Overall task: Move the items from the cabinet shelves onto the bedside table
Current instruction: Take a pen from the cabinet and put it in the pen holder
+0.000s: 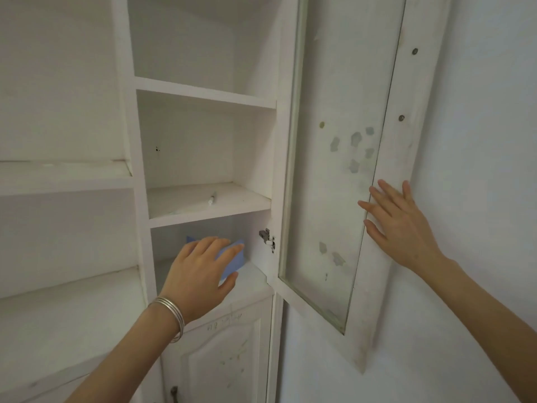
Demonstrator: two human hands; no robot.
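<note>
Left hand (200,269) grips blue item (233,258) — right hand (404,228) touches door (322,199).

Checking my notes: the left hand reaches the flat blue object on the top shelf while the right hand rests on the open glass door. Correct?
Not the top shelf: the head view shows the flat blue object on the lowest open shelf.
</note>
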